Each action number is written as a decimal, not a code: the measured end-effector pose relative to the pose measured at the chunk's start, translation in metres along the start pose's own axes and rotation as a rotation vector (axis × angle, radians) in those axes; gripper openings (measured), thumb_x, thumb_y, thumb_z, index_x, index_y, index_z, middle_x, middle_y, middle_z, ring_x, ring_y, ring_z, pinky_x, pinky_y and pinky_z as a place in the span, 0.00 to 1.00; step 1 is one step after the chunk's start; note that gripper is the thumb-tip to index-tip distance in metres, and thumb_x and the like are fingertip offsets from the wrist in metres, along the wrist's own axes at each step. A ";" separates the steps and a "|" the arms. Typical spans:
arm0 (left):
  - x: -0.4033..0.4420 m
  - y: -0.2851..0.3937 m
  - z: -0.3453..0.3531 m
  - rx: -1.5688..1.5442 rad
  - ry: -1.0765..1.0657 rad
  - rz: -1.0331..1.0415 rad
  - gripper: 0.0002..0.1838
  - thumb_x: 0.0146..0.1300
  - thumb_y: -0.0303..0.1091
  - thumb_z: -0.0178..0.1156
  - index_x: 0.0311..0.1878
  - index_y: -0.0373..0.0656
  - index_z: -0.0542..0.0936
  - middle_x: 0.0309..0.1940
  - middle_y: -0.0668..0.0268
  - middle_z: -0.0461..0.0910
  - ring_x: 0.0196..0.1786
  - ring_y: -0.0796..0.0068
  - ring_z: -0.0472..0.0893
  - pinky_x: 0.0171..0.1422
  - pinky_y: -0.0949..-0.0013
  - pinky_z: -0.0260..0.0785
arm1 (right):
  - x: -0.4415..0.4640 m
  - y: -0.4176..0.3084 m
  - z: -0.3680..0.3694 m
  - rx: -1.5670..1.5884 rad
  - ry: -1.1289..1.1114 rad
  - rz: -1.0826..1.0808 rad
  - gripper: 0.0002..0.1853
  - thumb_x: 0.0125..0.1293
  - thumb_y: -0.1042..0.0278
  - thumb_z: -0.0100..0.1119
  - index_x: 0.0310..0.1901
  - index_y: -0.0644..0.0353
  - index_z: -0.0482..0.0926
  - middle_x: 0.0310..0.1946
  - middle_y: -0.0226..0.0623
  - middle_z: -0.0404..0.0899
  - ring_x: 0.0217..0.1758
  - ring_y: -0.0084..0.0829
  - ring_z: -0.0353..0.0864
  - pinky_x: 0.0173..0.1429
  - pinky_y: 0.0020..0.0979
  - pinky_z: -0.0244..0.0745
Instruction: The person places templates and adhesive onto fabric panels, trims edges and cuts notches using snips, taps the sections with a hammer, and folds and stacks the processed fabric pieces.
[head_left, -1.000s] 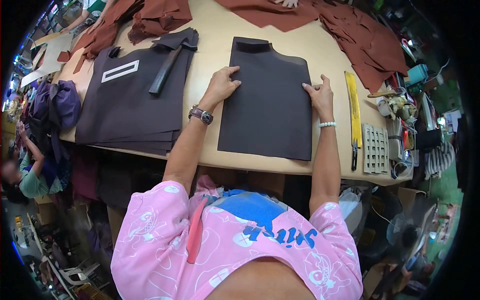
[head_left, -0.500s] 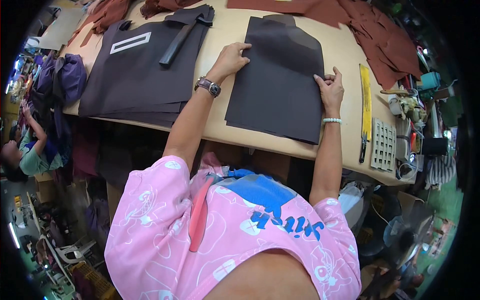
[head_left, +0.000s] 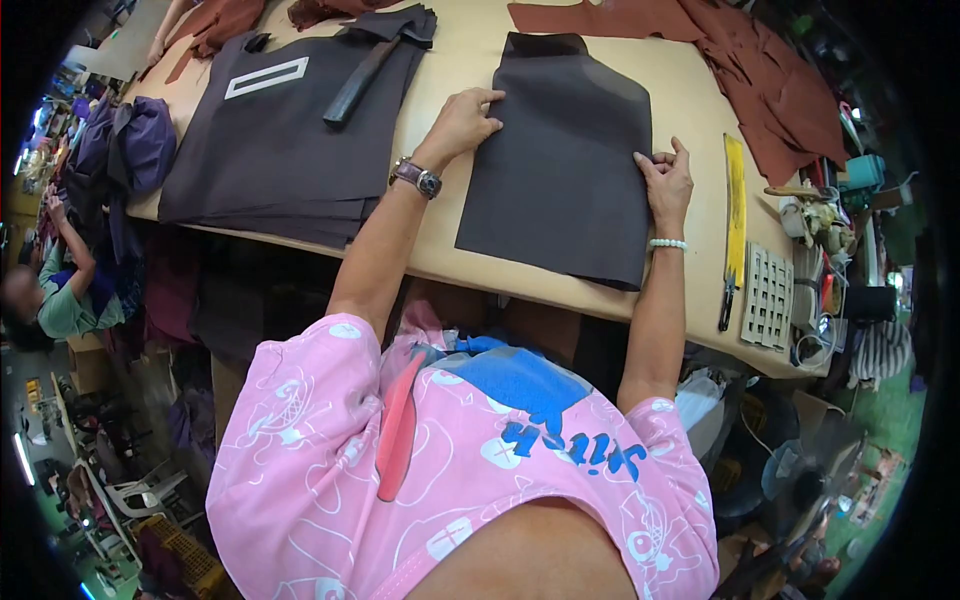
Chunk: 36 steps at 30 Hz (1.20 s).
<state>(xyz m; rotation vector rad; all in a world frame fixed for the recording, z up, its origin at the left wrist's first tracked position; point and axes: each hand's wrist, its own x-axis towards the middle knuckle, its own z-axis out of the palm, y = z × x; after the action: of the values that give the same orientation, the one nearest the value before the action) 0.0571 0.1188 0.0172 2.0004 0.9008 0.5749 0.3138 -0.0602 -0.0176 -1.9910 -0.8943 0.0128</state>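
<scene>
A dark fabric panel (head_left: 560,170) with a narrowed top lies before me on the table, its upper end slightly raised and its lower right corner near the front edge. My left hand (head_left: 465,128) pinches the panel's left edge near the top, thumb and forefinger together. On the opposite edge, lower down, my right hand (head_left: 668,182) grips the fabric between thumb and fingers. To the left is a stack of dark fabric panels (head_left: 270,170), with a white rectangular frame (head_left: 266,78) and a dark bar-like tool (head_left: 360,85) on top.
A yellow ruler-like strip (head_left: 735,200) and a cutter with a black handle (head_left: 726,305) lie at the right, beside a beige slotted tray (head_left: 768,298). Reddish-brown fabric pieces (head_left: 770,100) cover the far right of the table (head_left: 430,240). Another person (head_left: 70,290) is at the far left.
The panel's top end now stands out raised and curled, where it lay flatter before. Both hands keep nearly the same places on its edges. The view has shifted slightly.
</scene>
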 end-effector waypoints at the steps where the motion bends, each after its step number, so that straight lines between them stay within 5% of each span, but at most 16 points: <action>1: 0.001 -0.004 0.001 0.050 0.021 0.052 0.25 0.49 0.25 0.65 0.54 0.38 0.76 0.27 0.68 0.75 0.29 0.78 0.73 0.37 0.73 0.68 | -0.001 -0.001 0.000 0.010 0.005 -0.004 0.38 0.47 0.60 0.72 0.59 0.66 0.66 0.29 0.35 0.79 0.30 0.29 0.79 0.39 0.29 0.74; 3: 0.005 -0.012 0.004 0.152 0.070 0.173 0.26 0.48 0.26 0.65 0.55 0.38 0.76 0.32 0.63 0.78 0.32 0.73 0.76 0.41 0.72 0.69 | -0.001 -0.005 -0.001 0.003 0.012 -0.003 0.38 0.47 0.61 0.71 0.59 0.65 0.67 0.29 0.36 0.79 0.30 0.30 0.79 0.39 0.31 0.75; 4: 0.003 -0.002 -0.001 0.176 -0.002 0.067 0.26 0.47 0.27 0.65 0.54 0.39 0.76 0.45 0.56 0.78 0.43 0.63 0.78 0.50 0.68 0.69 | -0.003 -0.008 -0.002 -0.016 0.013 0.004 0.37 0.47 0.61 0.71 0.59 0.65 0.67 0.29 0.36 0.79 0.30 0.31 0.79 0.39 0.31 0.75; 10: -0.007 0.025 0.023 0.513 0.268 0.329 0.25 0.49 0.30 0.65 0.54 0.38 0.75 0.59 0.50 0.67 0.61 0.51 0.67 0.66 0.59 0.59 | -0.007 -0.015 -0.004 -0.030 0.007 0.042 0.36 0.46 0.64 0.71 0.59 0.63 0.67 0.29 0.35 0.78 0.32 0.32 0.79 0.40 0.32 0.74; 17: 0.017 0.051 0.097 0.479 0.230 0.607 0.29 0.58 0.43 0.60 0.60 0.38 0.69 0.63 0.49 0.62 0.67 0.49 0.60 0.68 0.51 0.55 | -0.010 -0.021 -0.005 -0.020 0.009 0.051 0.36 0.46 0.65 0.71 0.59 0.62 0.67 0.29 0.33 0.78 0.31 0.31 0.79 0.39 0.32 0.74; 22: 0.026 0.033 0.116 0.636 -0.011 0.434 0.38 0.61 0.62 0.46 0.68 0.46 0.60 0.70 0.50 0.52 0.72 0.47 0.48 0.70 0.38 0.40 | -0.011 -0.027 -0.008 -0.125 0.029 -0.009 0.36 0.45 0.66 0.71 0.58 0.61 0.68 0.38 0.37 0.77 0.41 0.34 0.77 0.45 0.34 0.73; 27: 0.026 0.031 0.117 0.667 -0.003 0.442 0.37 0.61 0.60 0.46 0.69 0.48 0.60 0.70 0.50 0.51 0.72 0.45 0.48 0.69 0.35 0.40 | -0.004 -0.054 -0.007 -0.354 0.036 -0.458 0.33 0.53 0.62 0.65 0.60 0.62 0.66 0.55 0.45 0.70 0.59 0.45 0.68 0.62 0.43 0.62; 30: 0.027 0.025 0.118 0.638 -0.009 0.470 0.38 0.60 0.59 0.47 0.69 0.49 0.58 0.70 0.50 0.52 0.72 0.44 0.49 0.68 0.34 0.40 | -0.004 -0.066 0.016 -0.309 -0.286 -0.560 0.32 0.63 0.52 0.53 0.63 0.64 0.61 0.61 0.49 0.65 0.65 0.48 0.63 0.68 0.47 0.55; 34: 0.030 0.022 0.120 0.650 -0.006 0.468 0.38 0.59 0.58 0.47 0.70 0.50 0.57 0.69 0.50 0.53 0.71 0.44 0.50 0.68 0.33 0.40 | -0.002 -0.065 0.034 -0.241 -0.479 -0.354 0.36 0.69 0.43 0.36 0.68 0.64 0.53 0.66 0.50 0.59 0.70 0.47 0.55 0.70 0.49 0.49; 36: 0.030 0.025 0.121 0.650 -0.002 0.449 0.38 0.59 0.58 0.47 0.69 0.49 0.58 0.69 0.50 0.53 0.71 0.45 0.50 0.68 0.34 0.40 | 0.004 -0.051 0.037 -0.280 -0.447 -0.331 0.35 0.68 0.43 0.37 0.68 0.63 0.53 0.66 0.49 0.59 0.71 0.46 0.55 0.71 0.51 0.47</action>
<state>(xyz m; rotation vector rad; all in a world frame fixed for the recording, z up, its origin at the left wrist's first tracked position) 0.1670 0.0711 -0.0249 2.8311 0.6834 0.5646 0.2746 -0.0144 0.0013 -2.1083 -1.5798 0.1569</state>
